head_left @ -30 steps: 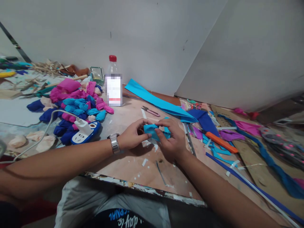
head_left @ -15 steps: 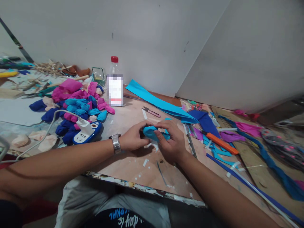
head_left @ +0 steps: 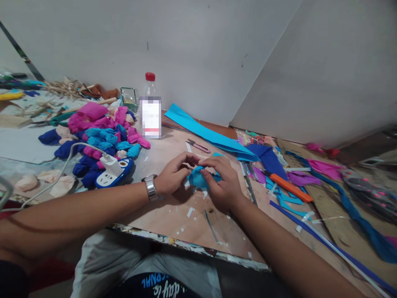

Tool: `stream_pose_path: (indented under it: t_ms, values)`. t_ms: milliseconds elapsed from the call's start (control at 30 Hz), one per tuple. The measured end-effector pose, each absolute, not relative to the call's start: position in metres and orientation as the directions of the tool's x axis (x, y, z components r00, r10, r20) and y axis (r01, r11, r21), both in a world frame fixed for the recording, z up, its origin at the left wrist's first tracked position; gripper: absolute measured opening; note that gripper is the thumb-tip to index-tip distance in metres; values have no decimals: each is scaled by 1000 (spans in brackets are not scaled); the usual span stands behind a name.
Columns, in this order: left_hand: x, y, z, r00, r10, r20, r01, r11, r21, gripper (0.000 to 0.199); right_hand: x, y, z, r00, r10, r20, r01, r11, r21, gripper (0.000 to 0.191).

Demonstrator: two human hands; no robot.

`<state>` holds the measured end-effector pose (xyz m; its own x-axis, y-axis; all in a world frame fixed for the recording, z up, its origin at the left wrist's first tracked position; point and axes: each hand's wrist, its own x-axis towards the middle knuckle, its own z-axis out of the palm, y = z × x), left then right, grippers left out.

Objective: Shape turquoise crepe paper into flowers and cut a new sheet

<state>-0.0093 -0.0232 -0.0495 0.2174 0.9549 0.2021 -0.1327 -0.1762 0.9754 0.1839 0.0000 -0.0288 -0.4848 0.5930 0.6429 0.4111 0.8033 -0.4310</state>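
Note:
A piece of bright blue crepe paper [head_left: 198, 178] is between my two hands, just above the table. My right hand [head_left: 223, 180] pinches it with the thumb on the near side and the fingers over the top. On its left edge, my left hand [head_left: 176, 174] has curled fingers and a bent thumb close around it; the lower fingers are partly hidden. A steel watch is on my left wrist. Behind the hands lie small pink thread snips [head_left: 198, 146] and a long folded strip of blue crepe paper [head_left: 204, 132].
Rolled crepe-paper pieces [head_left: 105, 136] in pink, blue and cream pile up at left, beside a power socket [head_left: 113, 174] with a cable. A red-capped bottle [head_left: 150, 85] stands behind. An orange utility knife [head_left: 290, 187] and paper scraps lie at right. The table's edge [head_left: 186, 245] is near me.
My left hand has loosened a little, its thumb and fingertips shifting on the crepe paper's left side. The paper has turned slightly in my right hand's pinch.

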Motion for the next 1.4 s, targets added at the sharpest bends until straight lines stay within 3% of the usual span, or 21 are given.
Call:
stream_pose_path:
  t_ms: [133,400,700,1400]
  values:
    - [-9,-22,-52,187,939,287,-73,-278,958,27,185,2,-33,-522,582,623,416,812,-410,15]
    - [-7,-18,-56,157,944,290,-101,-276,956,28,186,2,-33,-529,606,594,469,792,-391,21]
    - [-8,-19,-52,164,965,206,-117,-188,975,19,187,3,-33,-455,651,607,559,740,-374,12]
    - [-6,-17,-51,150,976,160,-209,-127,970,36,185,2,-31,-435,658,615,547,735,-400,8]
